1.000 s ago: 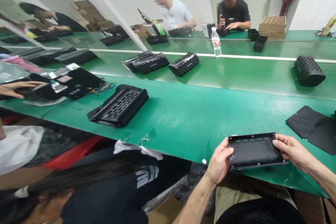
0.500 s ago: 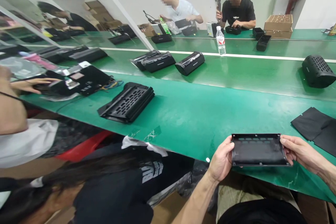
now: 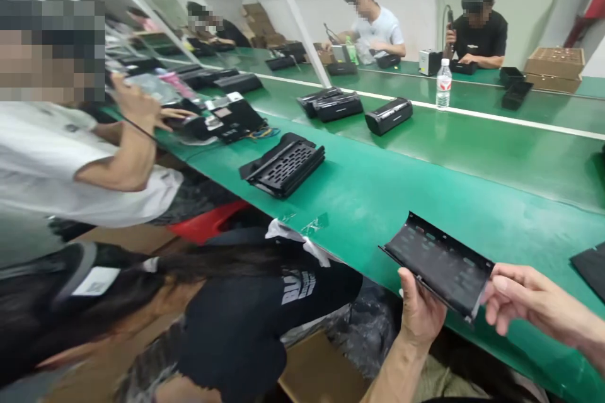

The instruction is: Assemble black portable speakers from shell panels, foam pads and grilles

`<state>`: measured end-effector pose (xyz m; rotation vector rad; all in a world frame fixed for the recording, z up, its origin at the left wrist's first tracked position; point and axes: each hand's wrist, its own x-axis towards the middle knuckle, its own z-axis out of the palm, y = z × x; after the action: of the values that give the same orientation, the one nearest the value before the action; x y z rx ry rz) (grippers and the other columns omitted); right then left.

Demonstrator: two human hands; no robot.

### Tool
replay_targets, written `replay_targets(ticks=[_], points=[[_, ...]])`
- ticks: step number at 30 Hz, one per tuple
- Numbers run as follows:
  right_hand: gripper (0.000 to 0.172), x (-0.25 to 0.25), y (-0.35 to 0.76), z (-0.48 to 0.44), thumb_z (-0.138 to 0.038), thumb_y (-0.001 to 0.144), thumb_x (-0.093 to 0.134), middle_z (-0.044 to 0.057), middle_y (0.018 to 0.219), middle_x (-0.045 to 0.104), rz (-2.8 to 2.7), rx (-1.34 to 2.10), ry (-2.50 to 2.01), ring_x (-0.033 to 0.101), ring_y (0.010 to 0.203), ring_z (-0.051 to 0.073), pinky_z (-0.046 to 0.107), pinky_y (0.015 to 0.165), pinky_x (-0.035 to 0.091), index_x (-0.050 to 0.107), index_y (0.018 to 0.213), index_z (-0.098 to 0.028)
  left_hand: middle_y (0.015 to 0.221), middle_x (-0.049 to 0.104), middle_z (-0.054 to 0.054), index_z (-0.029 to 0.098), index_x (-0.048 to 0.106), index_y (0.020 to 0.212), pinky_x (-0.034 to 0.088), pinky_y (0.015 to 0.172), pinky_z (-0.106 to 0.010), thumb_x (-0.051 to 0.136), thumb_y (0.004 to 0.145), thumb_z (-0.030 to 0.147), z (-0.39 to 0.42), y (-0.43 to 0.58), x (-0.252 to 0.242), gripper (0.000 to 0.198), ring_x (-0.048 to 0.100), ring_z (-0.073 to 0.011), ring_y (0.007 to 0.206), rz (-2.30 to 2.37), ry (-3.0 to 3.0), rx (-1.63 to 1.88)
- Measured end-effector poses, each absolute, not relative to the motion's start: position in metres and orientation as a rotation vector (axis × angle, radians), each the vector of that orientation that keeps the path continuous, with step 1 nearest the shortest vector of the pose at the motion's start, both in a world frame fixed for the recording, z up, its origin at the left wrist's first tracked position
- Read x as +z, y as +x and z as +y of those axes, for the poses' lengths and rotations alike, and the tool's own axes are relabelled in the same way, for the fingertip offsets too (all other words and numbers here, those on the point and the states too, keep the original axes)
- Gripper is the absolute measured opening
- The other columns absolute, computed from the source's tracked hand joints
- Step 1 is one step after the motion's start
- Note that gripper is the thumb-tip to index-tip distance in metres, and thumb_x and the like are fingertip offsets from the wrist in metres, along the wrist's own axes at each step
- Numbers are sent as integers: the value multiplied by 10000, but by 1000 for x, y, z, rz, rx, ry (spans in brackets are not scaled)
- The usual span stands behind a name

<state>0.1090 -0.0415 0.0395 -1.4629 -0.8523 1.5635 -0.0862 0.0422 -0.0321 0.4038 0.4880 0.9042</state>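
Note:
A curved black slotted panel [image 3: 439, 261] is held above the near edge of the green table, tilted with its hollow side up. My left hand [image 3: 420, 312] grips its near long edge from below, thumb at the rim and the other fingers hidden underneath. At the right end of the panel, my right hand [image 3: 520, 296] has its thumb and fingers closed about the corner. To the right of that hand lies black sheet material [image 3: 590, 271], cut off by the picture edge. A stack of perforated black panels [image 3: 288, 167] sits further left on the table.
Black housings [image 3: 390, 116] and a water bottle [image 3: 443, 85] stand on the green table [image 3: 378, 182]. Close on my left, a person in a black shirt [image 3: 227, 327] is bent low beside the table edge, with another in white [image 3: 118, 164] beyond. A cardboard box [image 3: 326, 365] is below.
The panel has gone from level to slanted, its left end raised. My left hand has shifted from its left end to underneath. The view has swung left, bringing the neighbouring people further into the picture.

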Motion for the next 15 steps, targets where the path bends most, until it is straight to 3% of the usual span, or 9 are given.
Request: replay_targets(ticks=[3,5,7,9,12,13,15], points=[[799,57,135,30,-932,787,612,176,1146,805,-1393,1241,-1794,781,808,334,459,662,647,796,1164,-252,1343,784,-99,300,837,1201,520,1150,-516,693,683,968,57,-121,-33,858,565,-418,1461,457,361,894],[817,67,140,114,-850,832,636,224,1238,769,-1557,1002,-1883,766,964,389,545,878,635,748,1281,-176,1298,796,-121,298,822,1254,537,1121,-530,631,668,1019,63,-148,-34,949,609,-432,1408,463,314,838],[801,73,123,215,-717,851,751,261,1422,672,-1739,737,-1916,666,1248,451,597,1122,507,689,1393,-131,1228,814,-139,307,800,1301,563,1072,-535,596,634,1054,67,-173,-35,1022,667,-436,1321,504,256,824],[821,73,91,318,-634,865,811,267,1569,551,-1880,478,-1921,487,1448,506,684,1230,346,623,1493,-139,1186,822,-159,292,785,1321,581,1017,-549,576,624,1066,69,-192,-36,1062,721,-443,1210,549,205,848],[702,70,37,438,-513,987,749,178,1732,376,-2070,193,-1860,288,1606,450,743,1284,164,537,1583,-208,1140,823,-186,258,786,1296,593,925,-588,535,588,1096,73,-209,-39,1125,779,-458,1010,582,160,871],[624,67,25,465,-463,1029,714,162,1738,371,-2133,130,-1833,282,1617,420,735,1287,155,545,1573,-206,1124,822,-188,267,790,1280,594,893,-601,525,570,1106,74,-211,-42,1131,787,-462,951,591,146,879],[470,62,13,499,-400,1089,648,167,1641,504,-2260,32,-1771,408,1562,366,714,1259,242,609,1498,-172,1090,819,-195,298,792,1265,589,835,-630,530,543,1109,77,-214,-48,1117,788,-482,891,611,114,911]])
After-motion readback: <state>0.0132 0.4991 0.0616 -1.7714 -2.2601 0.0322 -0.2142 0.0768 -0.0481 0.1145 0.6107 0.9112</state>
